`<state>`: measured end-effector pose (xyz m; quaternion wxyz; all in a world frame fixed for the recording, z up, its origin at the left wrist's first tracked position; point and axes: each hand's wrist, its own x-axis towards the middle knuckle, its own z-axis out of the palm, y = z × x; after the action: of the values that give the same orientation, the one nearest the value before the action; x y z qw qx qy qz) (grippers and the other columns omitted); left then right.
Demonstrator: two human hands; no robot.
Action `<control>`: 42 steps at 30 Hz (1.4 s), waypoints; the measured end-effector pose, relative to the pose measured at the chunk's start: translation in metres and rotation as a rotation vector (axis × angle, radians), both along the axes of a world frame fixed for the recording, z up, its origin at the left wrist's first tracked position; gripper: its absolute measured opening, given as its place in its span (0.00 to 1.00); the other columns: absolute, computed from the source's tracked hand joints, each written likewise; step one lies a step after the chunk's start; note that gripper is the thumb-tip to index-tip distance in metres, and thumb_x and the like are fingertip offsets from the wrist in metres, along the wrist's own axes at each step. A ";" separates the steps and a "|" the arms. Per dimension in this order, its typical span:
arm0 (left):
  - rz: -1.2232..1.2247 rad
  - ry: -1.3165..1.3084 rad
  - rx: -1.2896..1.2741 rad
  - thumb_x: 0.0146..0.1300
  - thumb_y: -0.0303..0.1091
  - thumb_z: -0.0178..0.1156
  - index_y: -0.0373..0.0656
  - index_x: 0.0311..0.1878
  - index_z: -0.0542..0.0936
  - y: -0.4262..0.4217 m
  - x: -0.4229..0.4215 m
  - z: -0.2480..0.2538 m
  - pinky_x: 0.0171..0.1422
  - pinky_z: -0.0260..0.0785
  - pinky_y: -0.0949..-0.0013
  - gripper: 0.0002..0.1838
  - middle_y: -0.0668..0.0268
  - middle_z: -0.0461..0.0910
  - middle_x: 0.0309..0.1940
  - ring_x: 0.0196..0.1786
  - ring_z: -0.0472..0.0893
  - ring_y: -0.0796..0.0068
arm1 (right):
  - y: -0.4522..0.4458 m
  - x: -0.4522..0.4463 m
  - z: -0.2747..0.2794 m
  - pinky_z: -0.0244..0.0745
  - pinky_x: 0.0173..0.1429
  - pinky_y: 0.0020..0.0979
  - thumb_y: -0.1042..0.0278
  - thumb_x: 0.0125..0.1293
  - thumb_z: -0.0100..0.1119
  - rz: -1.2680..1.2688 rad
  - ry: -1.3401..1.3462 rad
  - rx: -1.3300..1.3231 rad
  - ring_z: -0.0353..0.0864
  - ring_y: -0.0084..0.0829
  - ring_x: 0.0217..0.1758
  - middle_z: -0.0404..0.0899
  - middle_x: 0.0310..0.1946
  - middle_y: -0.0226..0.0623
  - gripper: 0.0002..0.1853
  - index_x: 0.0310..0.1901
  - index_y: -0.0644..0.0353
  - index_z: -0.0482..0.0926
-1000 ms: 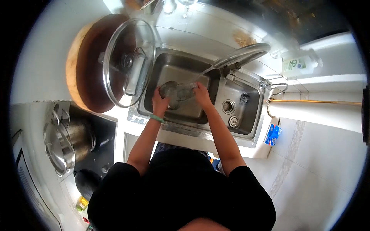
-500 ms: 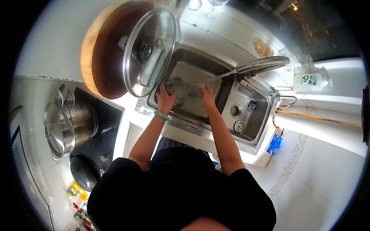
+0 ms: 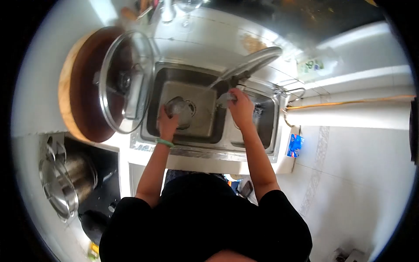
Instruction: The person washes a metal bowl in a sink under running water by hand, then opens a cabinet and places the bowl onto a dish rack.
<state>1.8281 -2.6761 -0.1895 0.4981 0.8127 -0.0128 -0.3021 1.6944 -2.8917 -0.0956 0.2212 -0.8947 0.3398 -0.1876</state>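
Note:
Over the large basin of the steel sink (image 3: 205, 142), my left hand (image 3: 167, 124) is wrapped round a clear glass container (image 3: 176, 106), which looks round and rather squat. My right hand (image 3: 242, 109) is raised above the divider between the two basins. Its fingers pinch a small translucent piece (image 3: 224, 100), too blurred to tell its kind. A stream of water (image 3: 212, 84) runs from the faucet (image 3: 257, 60) into the large basin, between my hands. The drain (image 3: 190, 108) shows just right of the glass container.
A large glass lid (image 3: 103, 94) stands on edge at the sink's left, before a round wooden board (image 3: 67, 87). A steel pot (image 3: 80, 174) sits on the stove at the lower left. A soap bottle (image 3: 312, 66) and blue packet (image 3: 295, 145) are on the right.
My right hand has moved right, away from the left hand, carrying the translucent piece toward the divider. My left hand still grips the glass container. The whole view has shifted.

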 end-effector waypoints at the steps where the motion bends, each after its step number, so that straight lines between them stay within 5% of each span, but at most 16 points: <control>1: -0.020 0.004 -0.015 0.50 0.40 0.59 0.43 0.67 0.56 -0.004 -0.001 -0.002 0.40 0.75 0.62 0.40 0.51 0.75 0.47 0.47 0.78 0.57 | -0.008 -0.006 0.026 0.71 0.42 0.40 0.69 0.48 0.60 -0.108 0.106 -0.061 0.77 0.44 0.39 0.77 0.32 0.41 0.14 0.40 0.52 0.78; 3: 0.017 0.015 0.017 0.51 0.39 0.58 0.47 0.68 0.55 -0.007 0.000 -0.006 0.31 0.76 0.64 0.39 0.50 0.71 0.52 0.48 0.77 0.57 | -0.037 -0.028 0.046 0.72 0.39 0.41 0.68 0.44 0.65 -0.228 0.099 -0.178 0.77 0.45 0.36 0.77 0.32 0.40 0.17 0.40 0.48 0.79; 7: 0.001 -0.012 -0.049 0.51 0.38 0.57 0.51 0.68 0.55 -0.011 -0.001 0.000 0.32 0.77 0.61 0.38 0.48 0.67 0.55 0.47 0.76 0.54 | -0.109 -0.077 0.079 0.66 0.53 0.39 0.68 0.42 0.68 -0.160 -0.018 -0.606 0.75 0.43 0.41 0.81 0.33 0.38 0.16 0.36 0.57 0.81; 9: 0.009 0.041 0.022 0.51 0.38 0.57 0.49 0.67 0.56 -0.015 -0.002 0.006 0.33 0.78 0.62 0.38 0.48 0.68 0.55 0.48 0.76 0.54 | -0.132 -0.090 0.097 0.64 0.55 0.38 0.61 0.47 0.65 -0.348 0.141 -0.588 0.76 0.43 0.43 0.81 0.35 0.40 0.14 0.36 0.58 0.82; 12: -0.030 -0.117 0.014 0.51 0.36 0.57 0.48 0.66 0.57 -0.012 0.003 -0.056 0.34 0.79 0.62 0.37 0.50 0.68 0.55 0.48 0.76 0.55 | -0.179 -0.112 0.084 0.65 0.55 0.38 0.56 0.51 0.60 -0.591 0.271 -0.512 0.76 0.44 0.45 0.81 0.38 0.42 0.17 0.38 0.59 0.82; 16: 0.016 0.028 -0.139 0.51 0.34 0.57 0.48 0.66 0.56 -0.019 -0.004 -0.007 0.34 0.79 0.60 0.37 0.51 0.68 0.54 0.50 0.74 0.57 | -0.235 -0.159 0.041 0.64 0.57 0.36 0.52 0.54 0.57 -0.728 0.249 -0.169 0.75 0.45 0.49 0.80 0.43 0.46 0.21 0.41 0.62 0.81; 19: 0.040 0.122 -0.124 0.51 0.33 0.57 0.48 0.66 0.55 -0.018 -0.003 -0.003 0.34 0.78 0.58 0.38 0.52 0.67 0.54 0.50 0.74 0.58 | -0.240 -0.181 0.017 0.59 0.61 0.29 0.55 0.59 0.55 -0.596 -0.343 0.340 0.73 0.34 0.52 0.78 0.46 0.44 0.24 0.50 0.67 0.74; 24: 0.070 0.358 -0.278 0.52 0.26 0.51 0.51 0.68 0.51 -0.019 -0.005 0.001 0.37 0.80 0.59 0.37 0.56 0.62 0.59 0.52 0.73 0.56 | -0.203 -0.178 -0.008 0.57 0.62 0.32 0.59 0.61 0.54 -0.727 -0.809 0.346 0.68 0.32 0.54 0.73 0.51 0.42 0.20 0.50 0.65 0.73; 26: 0.098 0.410 -0.330 0.52 0.24 0.49 0.52 0.68 0.50 -0.022 -0.007 0.006 0.38 0.80 0.58 0.38 0.56 0.61 0.60 0.54 0.73 0.55 | -0.183 -0.178 -0.034 0.61 0.58 0.31 0.63 0.60 0.57 -0.910 -0.790 0.282 0.71 0.32 0.51 0.75 0.46 0.41 0.18 0.48 0.66 0.73; 28: 0.136 0.460 -0.377 0.52 0.22 0.47 0.53 0.68 0.49 -0.026 -0.012 0.009 0.39 0.80 0.56 0.38 0.57 0.60 0.61 0.55 0.72 0.54 | -0.149 -0.175 -0.081 0.66 0.54 0.29 0.68 0.57 0.60 -0.807 -0.677 0.354 0.73 0.30 0.46 0.75 0.42 0.37 0.17 0.48 0.65 0.73; 31: 0.144 0.501 -0.372 0.50 0.17 0.43 0.51 0.67 0.51 -0.025 -0.010 -0.013 0.42 0.80 0.53 0.38 0.56 0.59 0.61 0.54 0.73 0.52 | -0.061 -0.131 -0.117 0.69 0.43 0.26 0.61 0.60 0.57 -0.505 -0.479 0.739 0.75 0.25 0.36 0.77 0.36 0.30 0.16 0.47 0.59 0.74; 33: 0.145 0.539 -0.380 0.50 0.17 0.44 0.50 0.67 0.53 -0.025 -0.006 -0.025 0.42 0.80 0.53 0.37 0.55 0.60 0.61 0.54 0.73 0.52 | -0.016 -0.098 -0.149 0.72 0.41 0.28 0.54 0.61 0.58 -0.338 -0.346 1.110 0.79 0.26 0.35 0.77 0.40 0.32 0.22 0.51 0.59 0.72; 35: 0.120 0.591 -0.393 0.50 0.17 0.44 0.48 0.66 0.54 -0.028 -0.009 -0.041 0.42 0.80 0.52 0.36 0.54 0.61 0.60 0.54 0.73 0.52 | 0.029 -0.055 -0.132 0.74 0.41 0.31 0.49 0.59 0.59 -0.229 -0.211 1.281 0.78 0.31 0.42 0.71 0.50 0.37 0.36 0.63 0.60 0.60; 40: 0.127 0.491 -0.270 0.51 0.20 0.53 0.43 0.60 0.67 -0.044 -0.022 -0.029 0.42 0.78 0.53 0.29 0.53 0.74 0.49 0.46 0.79 0.54 | 0.060 -0.002 -0.112 0.80 0.37 0.37 0.61 0.57 0.61 -0.219 -0.099 1.187 0.79 0.43 0.45 0.72 0.51 0.50 0.35 0.61 0.66 0.58; 42: -0.013 0.251 -0.103 0.51 0.22 0.56 0.40 0.54 0.72 -0.041 -0.012 -0.079 0.40 0.76 0.56 0.23 0.52 0.77 0.43 0.42 0.80 0.54 | 0.055 0.001 -0.110 0.80 0.37 0.42 0.73 0.54 0.56 -0.094 0.200 0.853 0.80 0.51 0.41 0.76 0.39 0.59 0.30 0.58 0.71 0.59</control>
<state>1.8160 -2.7166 -0.2684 0.5350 0.7418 0.0288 -0.4034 1.6952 -2.8370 -0.2059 0.5278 -0.7208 0.4468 0.0473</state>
